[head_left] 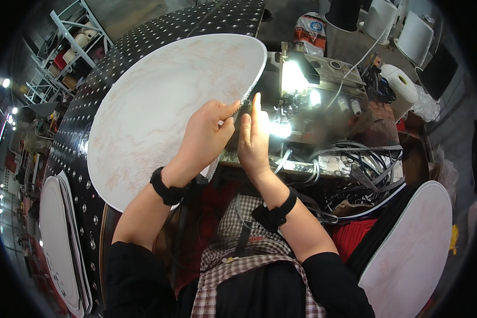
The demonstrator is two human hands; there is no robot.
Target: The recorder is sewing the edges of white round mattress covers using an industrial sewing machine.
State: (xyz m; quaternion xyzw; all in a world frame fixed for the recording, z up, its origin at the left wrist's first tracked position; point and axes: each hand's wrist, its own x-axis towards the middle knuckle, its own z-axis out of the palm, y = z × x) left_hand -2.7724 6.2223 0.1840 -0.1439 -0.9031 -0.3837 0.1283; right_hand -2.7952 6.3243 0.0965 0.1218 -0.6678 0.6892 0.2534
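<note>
A large white oval mat [138,114] with a faint pinkish pattern lies tilted in front of me. My left hand [209,130] pinches its right edge between thumb and fingers, where a rough, greyish strip shows along the rim. Just right of that edge, my right hand [254,140] is upright with its fingers stretched out and nothing visible in it. Whether its fingertips touch the mat I cannot tell. Beyond my right hand stands a sewing machine [323,79] with bright lamps glaring around its needle area, which hides detail there.
A black table studded with metal balls [196,24] supports the mat. Tangled grey strips [365,164] lie at the right below the machine. More oval mats lean at the lower left [58,238] and lower right [413,249]. Thread cones [400,85] stand at the far right.
</note>
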